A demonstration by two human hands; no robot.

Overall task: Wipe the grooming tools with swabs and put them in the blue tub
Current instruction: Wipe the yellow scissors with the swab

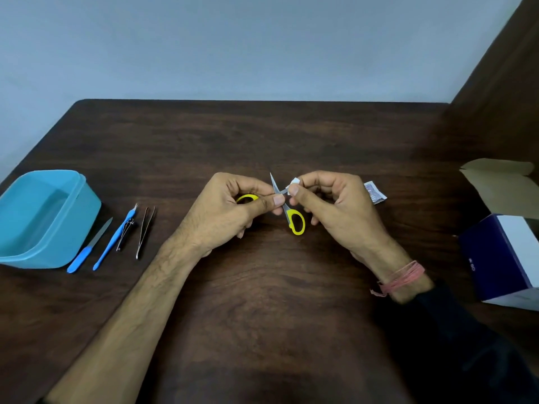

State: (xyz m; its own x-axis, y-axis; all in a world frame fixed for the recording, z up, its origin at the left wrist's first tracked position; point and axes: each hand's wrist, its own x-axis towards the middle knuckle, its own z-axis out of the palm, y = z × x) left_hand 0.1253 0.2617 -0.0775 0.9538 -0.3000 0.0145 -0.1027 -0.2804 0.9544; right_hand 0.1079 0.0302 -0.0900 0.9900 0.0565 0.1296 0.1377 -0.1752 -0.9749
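Your left hand grips the small yellow-handled steel scissors by one handle loop, with the thumb near the pivot; the blades stand spread open above the middle of the dark wood-grain table. Your right hand pinches a small folded white swab between thumb and forefinger and presses it against one blade. Judgement: the scissors are in the middle of being wiped, not finished.

The light blue plastic tub sits at the left edge of the table. Nothing can be seen inside it, so no tool appears to have been deposited yet.

Four tools lie in a row just beside the tub, all outside it:
- a blue-handled nail file;
- a slim blue-handled pick-type tool, tip too small to identify;
- a metal nail clipper, touching that tool;
- steel tweezers.

Whether any of these is already wiped cannot be told. A torn white sachet lies behind your right hand; an open blue-and-white carton stands at the right edge.

Remaining, by my reckoning: finish the scissors, then up to four tools, all into the tub.
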